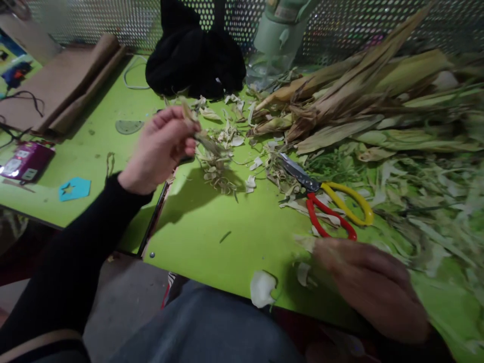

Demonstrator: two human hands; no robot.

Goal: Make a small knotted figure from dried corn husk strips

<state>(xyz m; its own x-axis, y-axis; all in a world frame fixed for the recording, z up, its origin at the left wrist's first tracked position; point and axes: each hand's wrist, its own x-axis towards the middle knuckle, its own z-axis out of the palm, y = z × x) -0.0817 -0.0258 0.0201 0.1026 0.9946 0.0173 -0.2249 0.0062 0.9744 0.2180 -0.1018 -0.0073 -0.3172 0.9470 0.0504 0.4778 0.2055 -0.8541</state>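
My left hand is raised over the green table, its fingers closed on a small bundle of dried husk whose curled strips hang down to the right. Near the front edge on the right, my right hand is blurred; its fingertips are together at a pale husk scrap. Scissors with one red and one yellow handle lie just beyond that hand, blades pointing up and left. A white husk piece sits at the table's front edge.
Dried corn husks are heaped at the back right, with shredded strips below them. A black cloth and a bottle stand at the back. Leftward lie brown material, a purple box and a blue tag.
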